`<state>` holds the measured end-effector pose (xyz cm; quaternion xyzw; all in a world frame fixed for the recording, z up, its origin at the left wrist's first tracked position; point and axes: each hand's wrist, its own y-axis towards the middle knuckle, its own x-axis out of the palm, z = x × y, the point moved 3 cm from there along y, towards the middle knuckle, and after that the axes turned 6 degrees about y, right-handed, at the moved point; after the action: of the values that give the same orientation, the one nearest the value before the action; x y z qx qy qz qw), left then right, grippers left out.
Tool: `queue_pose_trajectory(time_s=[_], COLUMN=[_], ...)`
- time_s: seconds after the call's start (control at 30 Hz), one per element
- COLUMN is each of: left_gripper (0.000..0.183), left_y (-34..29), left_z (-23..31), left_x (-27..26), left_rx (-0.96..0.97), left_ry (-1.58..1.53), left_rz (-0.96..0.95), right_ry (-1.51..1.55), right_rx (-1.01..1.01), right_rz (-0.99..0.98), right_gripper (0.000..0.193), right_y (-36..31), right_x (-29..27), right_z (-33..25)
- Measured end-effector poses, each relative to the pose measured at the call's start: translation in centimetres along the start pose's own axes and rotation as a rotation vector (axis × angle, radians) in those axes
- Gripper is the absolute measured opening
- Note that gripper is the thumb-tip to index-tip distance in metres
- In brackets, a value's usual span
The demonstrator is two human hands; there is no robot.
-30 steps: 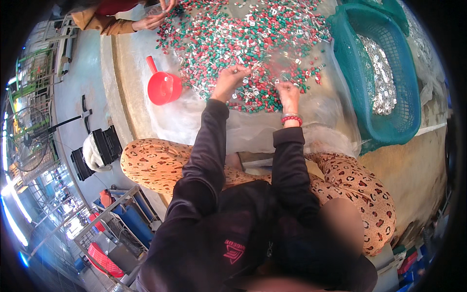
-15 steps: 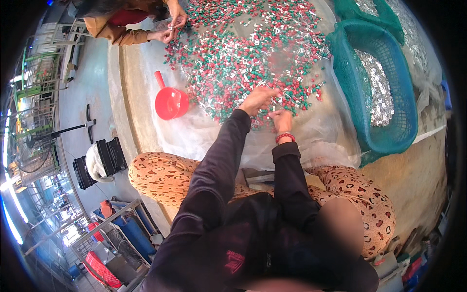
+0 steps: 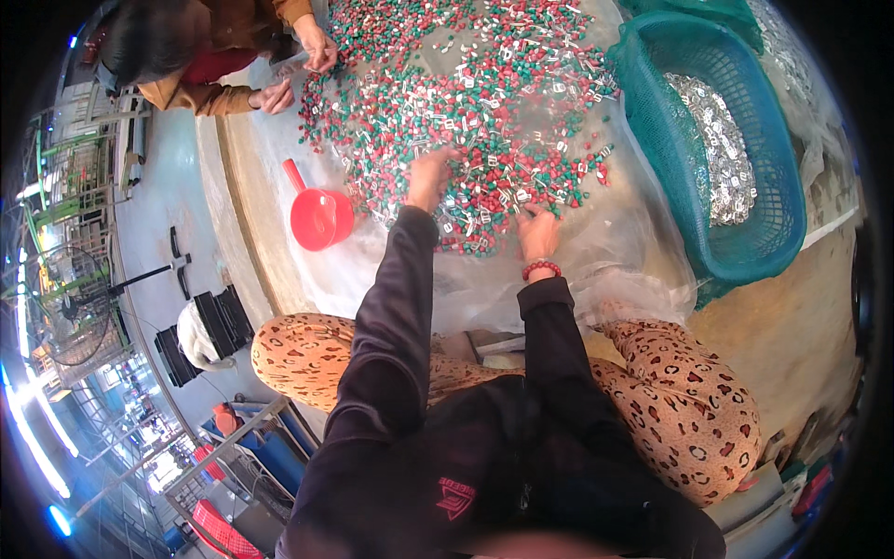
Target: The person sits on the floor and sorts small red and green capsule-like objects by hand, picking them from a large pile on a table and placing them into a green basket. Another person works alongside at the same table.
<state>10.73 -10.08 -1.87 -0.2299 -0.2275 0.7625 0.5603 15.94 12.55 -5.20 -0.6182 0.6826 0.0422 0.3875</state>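
A wide spread of small red and green pellets mixed with little silver-white buckle-like pieces (image 3: 494, 130) lies before me on a clear plastic sheet (image 3: 475, 293). My left hand (image 3: 430, 177) reaches over its near middle, with the fingers bent toward the pieces and partly blurred. At the near edge, my right hand (image 3: 539, 233) has thumb and fingers pressed together. Small pale pieces lie close to its fingertips; whether one is between them is too small to tell. A red bead bracelet (image 3: 541, 269) circles the right wrist.
Left of the spread sits a red dipper (image 3: 321, 220). A teal plastic basket (image 3: 790, 200) with green netting, holding silver pieces (image 3: 722, 154), stands at the right. Another person's hands (image 3: 272, 96) work at the far left. Beyond the ledge are a fan (image 3: 70, 303) and black crates (image 3: 223, 321).
My left hand has moved left and away from my right hand, deeper over the pile. My right hand stays near the edge. The other person's hands have parted.
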Motion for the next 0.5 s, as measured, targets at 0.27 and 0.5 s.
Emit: queue_pose_trajectory(time_s=[0.27,0.5], left_gripper=[0.018,0.016], left_y=[-3.3,-1.8], left_z=[-2.3,-4.1], left_x=[8.8,5.6], left_rx=[0.579,0.4], left_ry=[1.281,1.183], left_rz=[-0.125,0.035], right_ry=[-0.141,-0.103], right_rx=[-0.027,-0.001], right_rz=[-0.012,-0.03], right_gripper=[0.023,0.02], right_y=[-1.8,-1.4], right_x=[1.2,1.6], right_z=[1.0,0.9])
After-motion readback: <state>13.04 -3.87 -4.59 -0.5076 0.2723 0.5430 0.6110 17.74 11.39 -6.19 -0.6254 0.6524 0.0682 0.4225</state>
